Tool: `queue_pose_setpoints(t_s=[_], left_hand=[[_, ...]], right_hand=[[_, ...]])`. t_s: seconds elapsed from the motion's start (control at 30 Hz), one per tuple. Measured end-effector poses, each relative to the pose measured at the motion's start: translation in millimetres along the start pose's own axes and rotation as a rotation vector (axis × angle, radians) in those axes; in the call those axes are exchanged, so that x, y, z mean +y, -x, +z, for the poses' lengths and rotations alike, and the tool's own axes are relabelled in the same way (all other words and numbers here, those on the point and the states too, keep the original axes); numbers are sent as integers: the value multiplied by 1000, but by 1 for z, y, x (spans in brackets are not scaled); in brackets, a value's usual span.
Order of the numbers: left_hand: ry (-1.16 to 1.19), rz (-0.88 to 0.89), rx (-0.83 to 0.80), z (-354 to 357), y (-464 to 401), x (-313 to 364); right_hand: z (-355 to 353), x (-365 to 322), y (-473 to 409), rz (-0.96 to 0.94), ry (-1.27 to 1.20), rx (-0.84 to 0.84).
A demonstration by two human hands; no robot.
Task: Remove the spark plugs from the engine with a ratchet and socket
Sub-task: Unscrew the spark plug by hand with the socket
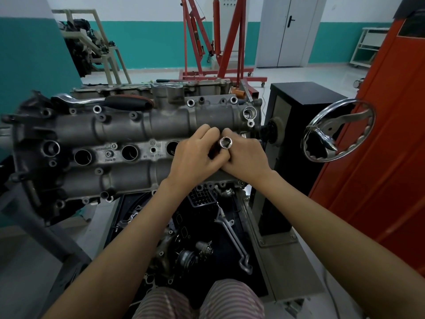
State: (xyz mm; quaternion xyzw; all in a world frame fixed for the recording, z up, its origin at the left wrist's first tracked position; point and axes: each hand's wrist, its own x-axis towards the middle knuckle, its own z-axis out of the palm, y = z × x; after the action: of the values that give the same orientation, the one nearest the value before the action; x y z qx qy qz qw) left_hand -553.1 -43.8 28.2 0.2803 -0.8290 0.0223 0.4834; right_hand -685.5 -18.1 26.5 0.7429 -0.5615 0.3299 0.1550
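A grey engine head (119, 132) lies on a stand in front of me, with three open spark plug wells (129, 153) in a row along its middle. Over the right end of that row, both hands close together around a shiny socket (225, 142) whose open end faces up at me. My left hand (197, 155) grips its lower part with curled fingers, and my right hand (245, 157) holds it from the right side. The well under my hands is hidden. A ratchet (103, 102) with a black grip lies along the far edge of the engine head.
A chrome handwheel (338, 132) juts from the black stand column (299, 125) at right, beside an orange cabinet (379, 139). Loose engine parts and a bent rod (232, 236) lie in the tray below. A red engine hoist (207, 42) stands behind.
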Motion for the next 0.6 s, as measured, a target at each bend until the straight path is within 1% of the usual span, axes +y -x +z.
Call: queue_pose_setpoints(t_s=[0.13,0.23,0.3,0.43,0.6], left_hand=[[48,10,38,2,0,-3],[52,27,26,0,0,-1],[35,28,5,0,0,0],[50,12,-4,-1,0,1],[60,15,28,1,0,-2]], right_hand=[[-2,-2,0,37,95,-54],[-1,2,0,5,72,-74],[-1,1,-1,-21,48,-75],[-3,-4,1,0,-2,-32],[-1,-1,0,22,66,-43]])
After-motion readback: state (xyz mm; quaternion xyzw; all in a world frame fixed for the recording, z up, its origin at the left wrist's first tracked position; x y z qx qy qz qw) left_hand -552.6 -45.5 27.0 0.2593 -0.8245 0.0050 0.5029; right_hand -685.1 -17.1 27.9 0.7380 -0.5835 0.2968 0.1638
